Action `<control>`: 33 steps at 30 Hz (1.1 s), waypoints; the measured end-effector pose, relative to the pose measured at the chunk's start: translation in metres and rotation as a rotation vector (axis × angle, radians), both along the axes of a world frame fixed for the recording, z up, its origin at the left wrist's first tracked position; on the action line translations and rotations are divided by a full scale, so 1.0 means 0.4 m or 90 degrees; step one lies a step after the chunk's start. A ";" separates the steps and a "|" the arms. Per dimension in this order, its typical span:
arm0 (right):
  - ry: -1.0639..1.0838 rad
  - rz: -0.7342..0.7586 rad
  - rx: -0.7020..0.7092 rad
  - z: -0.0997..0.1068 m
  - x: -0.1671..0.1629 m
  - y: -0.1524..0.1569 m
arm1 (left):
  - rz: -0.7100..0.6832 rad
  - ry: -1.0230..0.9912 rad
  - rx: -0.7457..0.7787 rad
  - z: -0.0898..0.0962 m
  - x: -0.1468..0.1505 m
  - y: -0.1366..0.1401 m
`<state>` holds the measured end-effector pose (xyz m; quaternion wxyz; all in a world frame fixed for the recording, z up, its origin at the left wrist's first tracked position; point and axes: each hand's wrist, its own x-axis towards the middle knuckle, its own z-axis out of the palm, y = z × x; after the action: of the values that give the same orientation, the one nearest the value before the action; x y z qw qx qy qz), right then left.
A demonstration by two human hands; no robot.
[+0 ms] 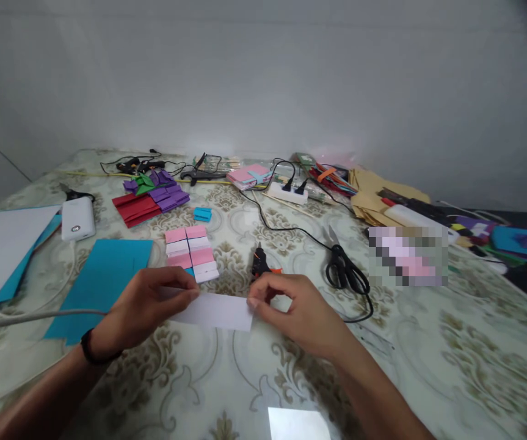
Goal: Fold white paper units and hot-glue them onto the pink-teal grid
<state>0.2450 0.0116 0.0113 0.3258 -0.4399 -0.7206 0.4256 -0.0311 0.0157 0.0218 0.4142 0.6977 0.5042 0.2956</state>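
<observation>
A white paper strip (220, 310) is held by its two ends above the patterned tablecloth. My left hand (151, 299) pinches the strip's left part between thumb and fingers. At the right end, my right hand (288, 305) grips a corner between thumb and forefinger. Just behind the strip lie small folded pink and white paper pieces (190, 253), set in two columns. A black glue gun (260, 261) with an orange trigger lies behind my right hand, which hides part of it. Blue paper sheets (102, 275) lie beside my left hand.
Black scissors (343, 269) and a cable lie to the right. A white power bank (77, 218) and stacked sheets (7, 250) are on the left. Folded red paper (135, 209), purple pieces (168, 197) and a power strip (287, 193) sit farther back.
</observation>
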 end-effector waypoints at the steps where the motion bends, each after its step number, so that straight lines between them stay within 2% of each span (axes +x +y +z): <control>1: -0.002 -0.009 0.001 0.000 0.010 0.005 | 0.007 0.000 0.003 0.000 -0.005 0.003; 7: 0.022 -0.128 0.062 -0.004 0.035 0.018 | 0.051 -0.005 0.004 -0.011 -0.005 0.005; 9: 0.028 -0.108 0.069 -0.007 0.017 0.011 | 0.033 -0.001 -0.005 -0.017 0.010 -0.003; 13: 0.017 -0.002 0.078 -0.025 -0.045 -0.018 | -0.021 -0.014 -0.023 -0.036 0.048 -0.025; 19: 0.004 0.025 0.099 -0.060 -0.077 -0.032 | -0.065 0.008 -0.017 -0.057 0.067 -0.033; 24: 0.002 0.053 0.141 -0.077 -0.082 -0.035 | -0.099 0.034 0.047 -0.063 0.072 -0.041; 29: 0.004 0.070 0.137 -0.053 -0.068 -0.034 | -0.092 0.028 0.001 -0.046 0.056 -0.034; 33: -0.019 -0.005 0.111 -0.016 -0.015 -0.006 | -0.015 -0.061 -0.033 -0.013 0.007 0.005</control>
<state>0.2391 0.0094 0.0047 0.3538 -0.4187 -0.7580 0.3534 -0.0282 0.0178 0.0164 0.4593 0.6777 0.4830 0.3107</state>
